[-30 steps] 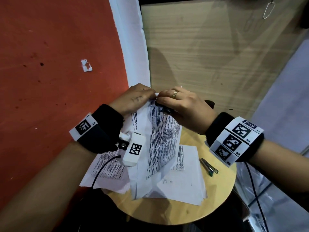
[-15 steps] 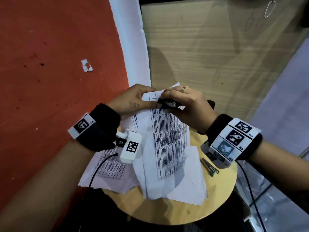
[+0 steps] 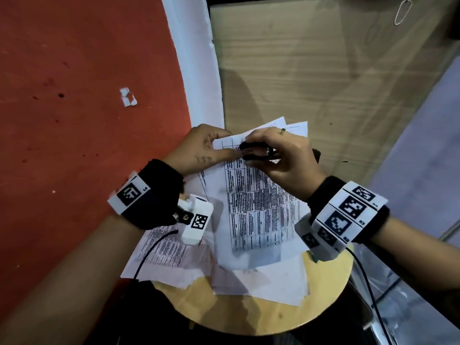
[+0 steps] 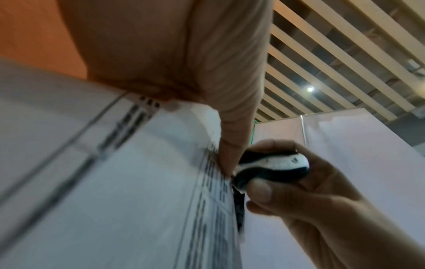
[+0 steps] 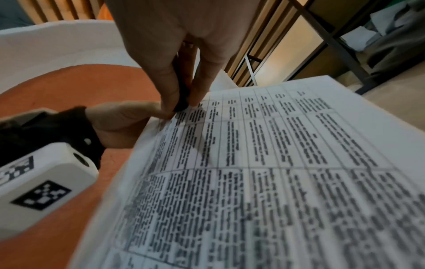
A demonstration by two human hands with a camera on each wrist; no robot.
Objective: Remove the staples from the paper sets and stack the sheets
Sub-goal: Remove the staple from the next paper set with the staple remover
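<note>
The left hand (image 3: 199,150) is pinching the top left corner of the paper set (image 3: 261,202), thumb lying flat along the printed face, holding it lifted above the loose sheets (image 3: 261,287) on the round table (image 3: 249,317) at the lower centre of the head view. The right hand (image 3: 283,155) is squeezing a black staple remover (image 3: 254,151) between thumb and fingers, its nose pointing left at that same corner. The tool's long axis is running across the sheet's top edge, toward the left thumb tip, and the nose is sitting just beside that thumb. The staple itself is too small to make out; judging by the aim, it is lying just under the nose, nearer the right hand.
</note>
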